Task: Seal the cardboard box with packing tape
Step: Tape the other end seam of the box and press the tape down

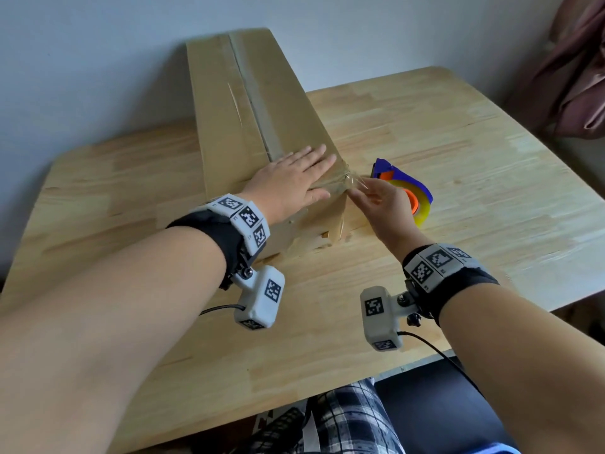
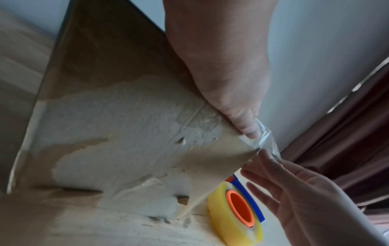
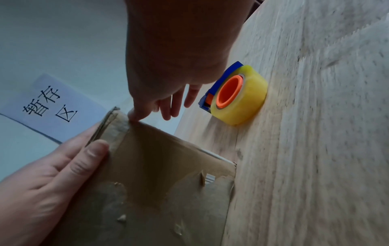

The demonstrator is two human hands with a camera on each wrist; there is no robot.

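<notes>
A long cardboard box (image 1: 255, 103) lies on the wooden table (image 1: 458, 142), its top seam taped. My left hand (image 1: 294, 181) lies flat on the box's near end, fingers straight, pressing the top. My right hand (image 1: 376, 204) is at the box's near right corner with fingers extended, a fingertip (image 3: 132, 116) touching the corner edge. A loose end of clear tape (image 2: 266, 139) sticks out past that corner against the right fingers. The near end face (image 2: 105, 116) is torn and scuffed. A yellowish tape roll (image 1: 424, 211) with an orange core in a blue dispenser stands just right of the box.
The box's far end leans against the pale wall. A paper sign (image 3: 52, 103) with printed characters hangs on that wall. A maroon curtain (image 1: 576, 77) hangs past the table's right side. Bare tabletop lies to the left and in front of the box.
</notes>
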